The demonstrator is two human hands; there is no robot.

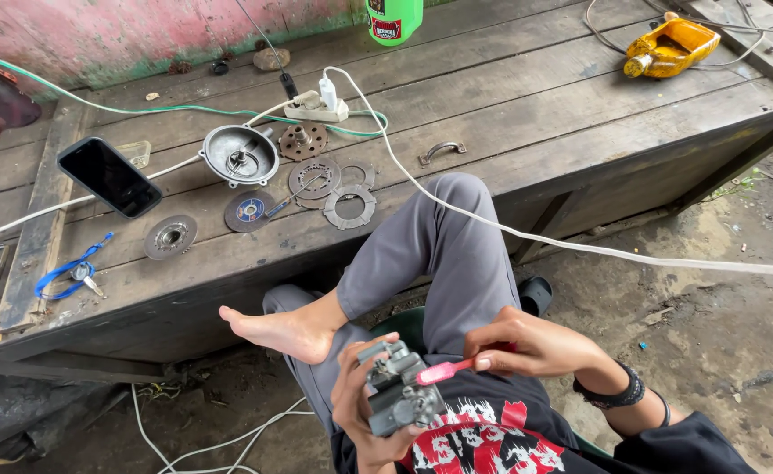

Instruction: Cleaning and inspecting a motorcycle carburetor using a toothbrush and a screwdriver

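Head view, listed near to far.

1. Left hand (pixel 362 405): closed around a grey metal carburetor (pixel 397 391), held over the lap at the frame's lower edge. Judged heavy for its size, rigid, with knobbly edges; best gripped round the body, as here, clear of the small fittings on top.
2. Right hand (pixel 527 344): pinched shut on a pink toothbrush (pixel 443 370), its bristle end touching the carburetor. Light, slightly flexible plastic; held by the handle.
3. Bare foot (pixel 274 330) and grey-trousered knee (pixel 448 228), propped against the tabletop (pixel 544 132) edge.
4. White cable (pixel 579 247), crossing over the knee.
5. Tabletop, near row: toothed discs (pixel 348 207), clutch plates (pixel 170 236), round metal cover (pixel 240 154), blue-lanyard keys (pixel 72 273), black phone (pixel 109 176).
6. Far row: power strip (pixel 316 109), green bottle (pixel 393 19), yellow container (pixel 672 48).
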